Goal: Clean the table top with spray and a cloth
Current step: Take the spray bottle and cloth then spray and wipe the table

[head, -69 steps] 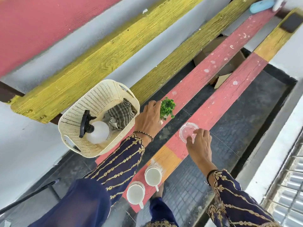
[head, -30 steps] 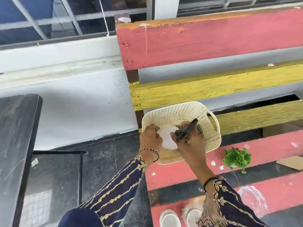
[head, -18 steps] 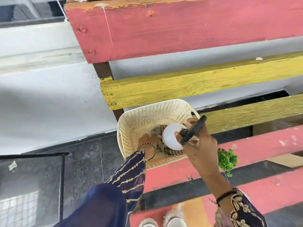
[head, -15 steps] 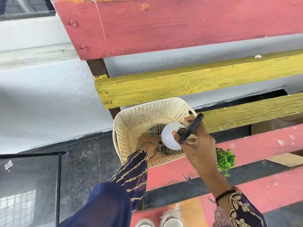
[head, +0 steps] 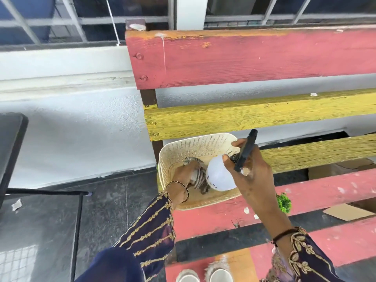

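Right hand: my right hand (head: 251,176) is curled tight around the neck of the spray bottle (head: 220,176), fingers closed just under its black trigger head (head: 245,152), which juts up and away past my knuckles.

Spray bottle: its white round body hangs below my right fingers, tilted, over the near right corner of the basket (head: 177,153); I cannot tell whether it still touches the basket floor.

Left hand: my left hand (head: 183,173) is down inside the basket, fingers bent over the striped cloth (head: 198,177); whether they have fully pinched it I cannot tell.

Cloth: crumpled on the basket floor, under my left fingers and just beside the bottle's body, on its left.

Basket: cream, perforated, sitting at the left end of the table top (head: 213,216), around both my hands.

Table top: red and yellow painted slats with gaps, stretching off to the right of my fingers.

Green sprig (head: 283,202): on a red slat just right of my right wrist.

Cups (head: 220,274): two white ones near my sleeves, closest to me.
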The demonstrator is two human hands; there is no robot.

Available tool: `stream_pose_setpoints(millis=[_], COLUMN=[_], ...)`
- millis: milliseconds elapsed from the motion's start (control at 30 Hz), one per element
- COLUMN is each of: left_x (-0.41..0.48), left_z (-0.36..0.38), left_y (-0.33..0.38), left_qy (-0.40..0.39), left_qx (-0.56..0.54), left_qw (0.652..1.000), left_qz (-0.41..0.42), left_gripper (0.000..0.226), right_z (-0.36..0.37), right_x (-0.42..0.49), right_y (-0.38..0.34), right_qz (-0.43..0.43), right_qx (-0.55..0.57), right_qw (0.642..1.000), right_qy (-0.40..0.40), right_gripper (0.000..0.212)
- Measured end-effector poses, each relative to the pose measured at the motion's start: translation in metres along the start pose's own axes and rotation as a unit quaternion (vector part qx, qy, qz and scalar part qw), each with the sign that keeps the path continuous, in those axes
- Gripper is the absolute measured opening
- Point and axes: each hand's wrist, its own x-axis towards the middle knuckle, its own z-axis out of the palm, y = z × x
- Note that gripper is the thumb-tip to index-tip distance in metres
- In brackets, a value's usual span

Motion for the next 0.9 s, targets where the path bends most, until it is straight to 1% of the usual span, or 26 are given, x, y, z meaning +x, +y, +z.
stream_pose_setpoints(millis=[67,100,133,233,267,367,400,433,467,500,533,567,667,700,733,767,800,833,867,900], left_x=[-0.018,-0.029,-0.044,-0.092,-0.107,-0.162,-0.182,-0.197,-0.216,-0.231,-0.248,-0.260,-0.305,-0.325,-0.342,-0.359,-0.376,-0.388,-0.396,-0.406], left_z=[-0.023,-0.034,-0.051,-0.102,-0.117,-0.187,-0.211,-0.230,-0.257,-0.279,-0.308,-0.328,-0.395,-0.421,-0.442,-0.462,-0.483,-0.499,-0.517,-0.534], left_y=[0.007,0.011,0.014,0.018,0.020,0.024,0.025,0.025,0.020,0.016,0.009,0.004,-0.012,-0.023,-0.033,-0.044,-0.055,-0.065,-0.076,-0.086], left_qy=[-0.011,-0.017,-0.025,-0.044,-0.055,-0.112,-0.132,-0.131,-0.109,-0.076,-0.042,-0.019,0.034,0.050,0.055,0.066,0.075,0.078,0.078,0.062], left_qx=[-0.037,-0.058,-0.084,-0.179,-0.209,-0.309,-0.324,-0.309,-0.260,-0.206,-0.177,-0.173,-0.175,-0.179,-0.173,-0.155,-0.118,-0.076,-0.055,-0.066], left_qw=[0.999,0.998,0.996,0.982,0.975,0.943,0.935,0.939,0.955,0.970,0.977,0.977,0.966,0.958,0.951,0.944,0.938,0.933,0.932,0.935], left_qz=[0.018,0.021,0.028,0.051,0.050,0.052,0.060,0.071,0.089,0.104,0.115,0.122,0.188,0.217,0.248,0.284,0.317,0.343,0.350,0.344], left_gripper=[0.049,0.055,0.056,0.036,0.034,0.044,0.048,0.053,0.055,0.054,0.051,0.045,0.023,0.022,0.030,0.044,0.058,0.063,0.057,0.047], right_z=[0.006,0.010,0.016,0.037,0.042,0.063,0.070,0.075,0.085,0.093,0.105,0.113,0.146,0.160,0.173,0.185,0.198,0.209,0.221,0.234], right_x=[-0.003,-0.005,-0.008,-0.028,-0.037,-0.070,-0.081,-0.089,-0.100,-0.110,-0.124,-0.133,-0.163,-0.176,-0.187,-0.197,-0.207,-0.215,-0.225,-0.235], right_y=[-0.028,-0.041,-0.060,-0.116,-0.133,-0.201,-0.225,-0.244,-0.272,-0.294,-0.321,-0.342,-0.406,-0.430,-0.448,-0.465,-0.483,-0.496,-0.512,-0.528], right_qz=[-0.017,-0.021,-0.030,-0.064,-0.069,-0.085,-0.087,-0.083,-0.080,-0.078,-0.079,-0.080,-0.065,-0.059,-0.055,-0.050,-0.049,-0.048,-0.052,-0.055], right_qx=[0.003,0.005,0.000,0.007,0.023,0.079,0.094,0.104,0.119,0.142,0.171,0.200,0.275,0.291,0.303,0.318,0.331,0.340,0.343,0.348], right_qw=[0.999,0.999,0.999,0.998,0.997,0.992,0.991,0.990,0.989,0.986,0.982,0.976,0.959,0.955,0.951,0.947,0.942,0.939,0.937,0.934], right_qy=[0.031,0.040,0.041,0.024,0.026,0.049,0.048,0.045,0.040,0.035,0.032,0.030,0.035,0.031,0.024,0.015,0.000,-0.018,-0.040,-0.062], right_gripper=[0.011,0.008,0.012,0.017,0.019,0.022,0.021,0.022,0.023,0.024,0.026,0.027,0.033,0.034,0.035,0.037,0.038,0.040,0.041,0.043])
